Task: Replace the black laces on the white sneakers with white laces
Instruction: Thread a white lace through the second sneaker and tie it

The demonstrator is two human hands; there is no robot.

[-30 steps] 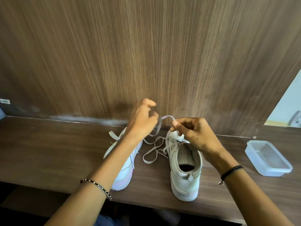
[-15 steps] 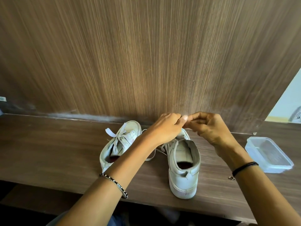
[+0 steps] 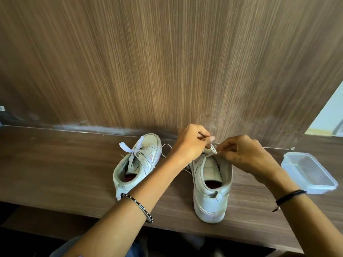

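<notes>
Two white sneakers stand on a dark wooden shelf (image 3: 55, 164), heels toward me. The left sneaker (image 3: 137, 164) has a white lace tied in a bow (image 3: 132, 150). Over the tongue of the right sneaker (image 3: 211, 190) both hands work a white lace (image 3: 207, 154). My left hand (image 3: 191, 143) reaches across and pinches the lace above the shoe. My right hand (image 3: 246, 154) pinches the lace just right of the tongue. A loose lace end (image 3: 166, 148) lies between the shoes. No black lace is in view.
A clear plastic container (image 3: 308, 173) sits on the shelf to the right of the shoes. A wood-grain wall panel (image 3: 167, 62) rises right behind the shelf. The shelf's front edge runs close under my forearms.
The long lace loops seen a second ago have been drawn in over the right sneaker. Both hands have come together and dropped lower onto its tongue.
</notes>
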